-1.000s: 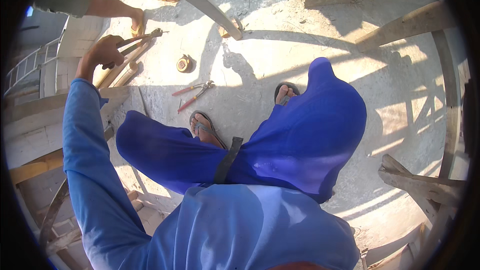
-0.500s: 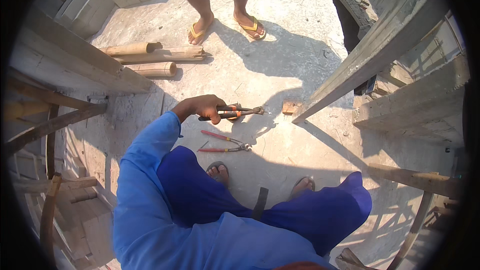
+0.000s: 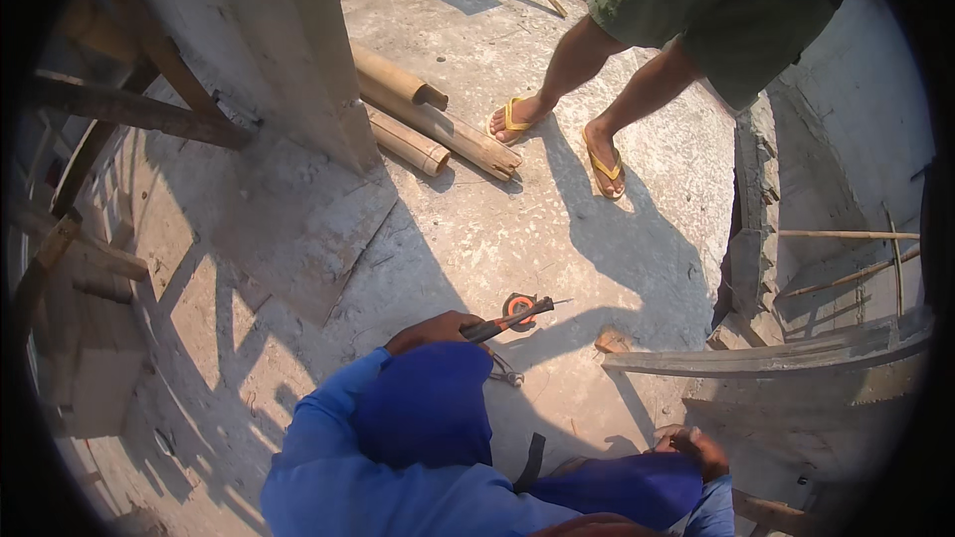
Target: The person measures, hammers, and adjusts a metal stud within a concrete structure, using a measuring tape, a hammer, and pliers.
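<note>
My left hand (image 3: pixel 438 330) is beside my left knee, its fingers closed round the handles of pincers (image 3: pixel 487 328) with black and orange grips. The pincers' head points right, with a thin pale sliver at its tip. Just behind the tool, an orange and black tape measure (image 3: pixel 520 310) lies on the concrete. The metal head of a second pair of pincers (image 3: pixel 507 374) shows on the floor past my knee, which hides its handles. By my right knee, my right hand (image 3: pixel 696 447) has curled fingers; what they hold, if anything, I cannot make out.
Bamboo pieces (image 3: pixel 438 124) lie beside a concrete column (image 3: pixel 298 50). A person in yellow flip-flops (image 3: pixel 607 164) stands ahead on the right. A small wooden block (image 3: pixel 612 341) sits by the end of a long beam (image 3: pixel 746 363). A broken slab edge (image 3: pixel 761 209) runs along the right.
My view has swung, so the bamboo and the person appear farther right. My left hand, still on the pincers, is now close by my knee. My right hand has come into view.
</note>
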Demonstrator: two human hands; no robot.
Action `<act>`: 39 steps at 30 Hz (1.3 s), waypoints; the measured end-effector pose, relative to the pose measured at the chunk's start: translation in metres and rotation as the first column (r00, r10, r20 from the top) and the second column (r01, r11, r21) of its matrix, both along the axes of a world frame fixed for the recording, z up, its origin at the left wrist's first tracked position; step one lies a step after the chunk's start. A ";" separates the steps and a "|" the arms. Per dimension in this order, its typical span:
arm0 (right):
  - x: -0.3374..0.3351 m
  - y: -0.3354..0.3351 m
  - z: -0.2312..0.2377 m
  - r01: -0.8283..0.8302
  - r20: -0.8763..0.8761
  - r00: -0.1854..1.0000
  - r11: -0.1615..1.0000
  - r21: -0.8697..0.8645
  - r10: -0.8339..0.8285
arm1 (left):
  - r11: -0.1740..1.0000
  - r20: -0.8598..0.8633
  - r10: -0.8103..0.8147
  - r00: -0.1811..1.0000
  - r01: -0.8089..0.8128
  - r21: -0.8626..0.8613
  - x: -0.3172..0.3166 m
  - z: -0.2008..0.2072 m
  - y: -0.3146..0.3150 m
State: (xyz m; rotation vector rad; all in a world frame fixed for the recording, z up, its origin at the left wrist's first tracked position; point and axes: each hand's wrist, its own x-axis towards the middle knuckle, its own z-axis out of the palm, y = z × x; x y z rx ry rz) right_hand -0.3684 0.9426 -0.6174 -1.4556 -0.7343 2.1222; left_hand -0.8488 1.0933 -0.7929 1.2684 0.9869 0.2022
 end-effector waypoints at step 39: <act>-0.178 0.065 -0.251 -0.470 0.731 0.646 0.640 0.608 -0.219 | 0.890 -0.080 0.073 0.994 -0.102 -0.444 0.020 -0.023 -0.030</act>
